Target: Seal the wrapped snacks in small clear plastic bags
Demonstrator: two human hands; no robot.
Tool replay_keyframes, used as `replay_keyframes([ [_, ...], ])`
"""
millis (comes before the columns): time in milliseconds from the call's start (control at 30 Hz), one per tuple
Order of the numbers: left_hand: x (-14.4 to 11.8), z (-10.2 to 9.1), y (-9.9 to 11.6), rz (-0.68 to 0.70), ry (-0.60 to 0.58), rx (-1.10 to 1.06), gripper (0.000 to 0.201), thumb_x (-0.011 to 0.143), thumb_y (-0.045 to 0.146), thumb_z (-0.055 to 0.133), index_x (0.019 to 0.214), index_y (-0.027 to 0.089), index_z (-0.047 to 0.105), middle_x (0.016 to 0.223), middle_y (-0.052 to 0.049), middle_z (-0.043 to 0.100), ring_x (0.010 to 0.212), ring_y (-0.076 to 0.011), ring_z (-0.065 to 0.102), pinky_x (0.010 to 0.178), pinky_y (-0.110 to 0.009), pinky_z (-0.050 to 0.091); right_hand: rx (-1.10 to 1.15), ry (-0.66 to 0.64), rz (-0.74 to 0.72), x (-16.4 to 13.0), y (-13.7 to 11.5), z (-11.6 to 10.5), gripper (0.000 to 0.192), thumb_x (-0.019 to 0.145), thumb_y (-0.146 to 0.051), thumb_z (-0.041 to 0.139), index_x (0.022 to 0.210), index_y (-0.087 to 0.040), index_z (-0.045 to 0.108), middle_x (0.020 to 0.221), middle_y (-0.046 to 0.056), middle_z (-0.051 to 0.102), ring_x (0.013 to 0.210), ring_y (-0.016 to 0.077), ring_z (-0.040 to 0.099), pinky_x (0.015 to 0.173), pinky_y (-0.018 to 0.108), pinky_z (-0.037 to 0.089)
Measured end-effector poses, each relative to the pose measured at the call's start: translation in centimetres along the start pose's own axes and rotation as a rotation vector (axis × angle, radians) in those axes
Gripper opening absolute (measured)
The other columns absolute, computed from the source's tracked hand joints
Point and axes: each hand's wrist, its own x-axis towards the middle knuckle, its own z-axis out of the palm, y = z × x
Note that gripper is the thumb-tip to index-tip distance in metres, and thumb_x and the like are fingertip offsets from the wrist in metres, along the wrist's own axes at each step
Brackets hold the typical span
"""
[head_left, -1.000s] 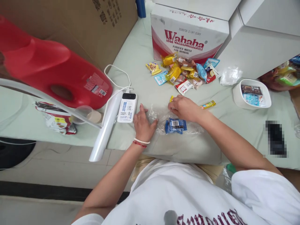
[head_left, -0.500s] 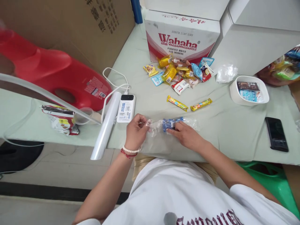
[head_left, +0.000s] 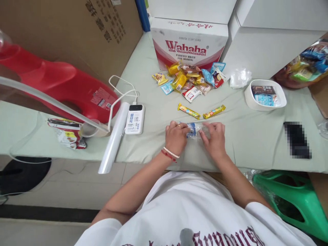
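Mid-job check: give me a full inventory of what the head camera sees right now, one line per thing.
clear bag with blue packet: one, clear and blue, between both hands
snack bars: two, yellow, just beyond the hands
snack pile: many, mixed colours, before the Wahaha box
Wahaha box: one, white and red, far side
white tub: one, holds packets, right
power bank: one, white, cabled, left of the hands
film roll: one, clear, beside power bank
red jug: one, lying at left
phone: one, dark, right
green stool: one, lower right
left hand: pinching the bag
right hand: pinching the bag
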Motion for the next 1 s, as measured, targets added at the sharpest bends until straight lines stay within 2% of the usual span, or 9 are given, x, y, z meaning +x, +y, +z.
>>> replay_keyframes([
  [133,0.1,1.0,-0.1,-0.175,0.183,0.013,0.033,0.086,0.022,0.069,0.118,0.027,0.074,0.130,-0.012,0.065,0.122,-0.0350,0.051,0.097,-0.050,0.043,-0.174,-0.033,0.097,0.6,0.5,0.3,0.020,0.091,-0.029,0.067,0.106,-0.017,0.072,0.137,0.020,0.054,0.129,0.0393,0.047,0.105,0.054,0.046],
  [233,0.4,1.6,-0.5,-0.282,0.211,0.001,0.061,0.078,0.034,0.079,0.135,0.020,0.061,0.134,-0.018,0.060,0.128,-0.0383,0.050,0.102,-0.052,0.043,-0.060,-0.141,0.103,0.5,-0.8,0.8,0.017,0.098,-0.028,0.054,0.101,-0.021,0.070,0.116,0.014,0.064,0.101,0.0282,0.060,0.088,0.041,0.052],
  [300,0.4,1.9,-0.7,-0.264,0.161,0.000,0.051,0.079,0.036,0.077,0.126,0.021,0.064,0.122,-0.016,0.064,0.121,-0.0371,0.056,0.101,-0.052,0.044,0.071,-0.171,0.079,0.4,-2.2,1.1,0.023,0.101,-0.030,0.048,0.105,-0.022,0.068,0.104,0.010,0.066,0.091,0.0248,0.062,0.084,0.038,0.052],
  [433,-0.6,1.7,-0.4,-0.079,0.342,-0.047,0.027,0.086,0.024,0.064,0.112,0.019,0.066,0.107,-0.014,0.061,0.104,-0.0318,0.060,0.090,-0.048,0.049,0.524,-0.216,0.062,0.1,-4.1,1.3,0.026,0.101,-0.035,0.049,0.114,-0.023,0.068,0.112,0.010,0.069,0.105,0.0246,0.064,0.095,0.038,0.052],
  [567,-2.0,1.5,0.9,0.317,0.482,-0.281,0.049,0.087,0.021,0.058,0.135,0.017,0.053,0.121,-0.017,0.058,0.118,-0.0324,0.056,0.102,-0.054,0.049,1.046,-0.259,0.329,-0.7,-4.1,0.9,0.032,0.099,-0.050,0.058,0.118,-0.026,0.068,0.111,0.004,0.072,0.102,0.0214,0.066,0.095,0.036,0.054],
  [667,-3.3,1.9,1.5,0.517,0.269,-0.513,0.075,0.087,0.022,0.057,0.158,0.018,0.030,0.148,-0.021,0.049,0.142,-0.0346,0.045,0.116,-0.059,0.043,1.143,-0.134,0.549,-1.5,-3.0,1.0,0.031,0.088,-0.050,0.073,0.107,-0.025,0.070,0.104,0.002,0.073,0.097,0.0205,0.066,0.090,0.033,0.055],
  [800,-5.3,2.4,0.0,0.484,0.071,-0.612,0.083,0.092,0.023,0.057,0.165,0.020,0.018,0.159,-0.021,0.042,0.149,-0.0337,0.042,0.117,-0.057,0.045,1.071,0.157,0.681,-0.5,1.5,-1.3,0.031,0.081,-0.046,0.077,0.101,-0.023,0.068,0.102,0.003,0.073,0.094,0.0197,0.067,0.084,0.033,0.057],
  [933,-7.5,1.3,-4.2,0.348,0.077,-0.464,0.063,0.096,0.020,0.057,0.156,0.024,0.037,0.145,-0.017,0.056,0.137,-0.0310,0.054,0.110,-0.053,0.053,0.755,0.634,0.552,4.8,9.9,-9.4,0.028,0.085,-0.028,0.069,0.111,-0.025,0.060,0.115,0.002,0.068,0.093,0.0152,0.067,0.082,0.033,0.058],
  [1000,-8.5,0.6,-6.2,0.248,0.096,-0.422,0.052,0.097,0.020,0.056,0.148,0.024,0.046,0.137,-0.015,0.060,0.126,-0.0283,0.061,0.102,-0.048,0.060,0.593,0.726,0.608,8.4,14.4,-14.0,0.028,0.087,-0.013,0.057,0.113,-0.024,0.057,0.113,0.003,0.066,0.081,0.0120,0.066,0.075,0.031,0.057],
])
